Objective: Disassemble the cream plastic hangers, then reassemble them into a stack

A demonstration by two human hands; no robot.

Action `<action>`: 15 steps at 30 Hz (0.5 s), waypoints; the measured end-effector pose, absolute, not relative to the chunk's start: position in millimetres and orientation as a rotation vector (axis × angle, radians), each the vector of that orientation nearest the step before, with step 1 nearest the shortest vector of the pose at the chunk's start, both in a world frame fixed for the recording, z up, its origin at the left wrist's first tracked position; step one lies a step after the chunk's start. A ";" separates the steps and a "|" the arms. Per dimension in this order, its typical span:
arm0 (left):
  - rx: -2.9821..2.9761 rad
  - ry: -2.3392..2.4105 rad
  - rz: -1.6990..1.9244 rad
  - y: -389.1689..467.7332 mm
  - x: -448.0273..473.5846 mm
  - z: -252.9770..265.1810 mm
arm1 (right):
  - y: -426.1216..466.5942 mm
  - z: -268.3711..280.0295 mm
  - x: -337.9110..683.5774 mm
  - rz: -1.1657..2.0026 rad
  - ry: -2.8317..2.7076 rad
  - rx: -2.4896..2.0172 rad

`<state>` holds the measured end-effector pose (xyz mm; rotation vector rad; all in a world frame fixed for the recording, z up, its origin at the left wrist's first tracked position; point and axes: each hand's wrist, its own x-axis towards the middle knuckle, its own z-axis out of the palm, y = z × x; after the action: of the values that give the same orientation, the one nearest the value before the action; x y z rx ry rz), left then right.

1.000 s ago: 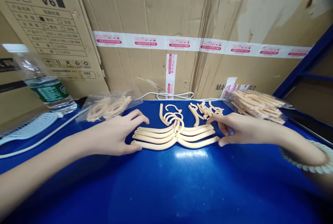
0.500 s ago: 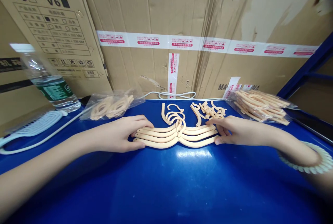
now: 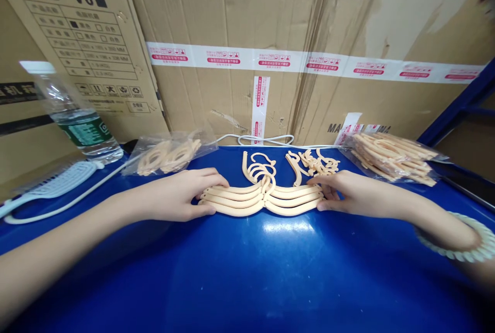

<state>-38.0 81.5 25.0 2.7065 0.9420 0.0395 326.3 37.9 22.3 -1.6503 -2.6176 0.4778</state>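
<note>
Several beige plastic folding hangers (image 3: 235,211) lie flat on the blue tabletop, nested in a row with their hooks overlapping at the middle. My left hand (image 3: 181,194) grips their left ends, thumb at the front hanger and fingers at the back one. At the right ends my right hand (image 3: 344,194) holds the row in the same way, its fingers curled. Just behind the row lie a loose hanger arm (image 3: 245,167) and a loose hook (image 3: 263,156). Farther right, another arm (image 3: 296,170) rests by a pile of small beige parts (image 3: 319,162).
Plastic bags of beige parts lie at the back left (image 3: 168,155) and back right (image 3: 394,155). A water bottle (image 3: 85,134) and a pale blue hairbrush (image 3: 65,181) are at the left. A white cable (image 3: 266,139) runs before the cardboard boxes (image 3: 216,101).
The hangers sit slightly closer together, front to back, between my hands. Both hands keep their hold on the ends. The whole view has shifted a little.
</note>
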 end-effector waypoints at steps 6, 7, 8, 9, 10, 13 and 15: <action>2.749 0.946 0.039 81.2 -37.2 25.2 | 37.4 23.4 325.7 0.494 -2.627 -1.655; 2.755 0.949 0.036 81.1 -37.2 25.4 | 37.4 23.8 325.5 0.494 -2.630 -1.658; 2.761 0.954 0.031 81.0 -37.4 25.5 | 37.4 24.2 325.1 0.493 -2.633 -1.659; 2.765 0.960 0.026 80.9 -37.6 25.7 | 37.3 24.8 324.8 0.490 -2.633 -1.658; 2.769 0.968 0.020 80.7 -37.7 25.9 | 37.1 25.4 324.4 0.488 -2.634 -1.659; 2.781 0.998 0.004 79.5 -37.5 26.6 | 36.2 27.3 324.0 0.489 -2.636 -1.670; 2.792 1.007 0.018 79.0 -37.1 26.9 | 36.0 28.2 325.1 0.499 -2.636 -1.684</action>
<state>-37.1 79.0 26.9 2.7925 1.0074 0.0179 325.1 36.0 28.2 -1.6840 -2.6362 0.4989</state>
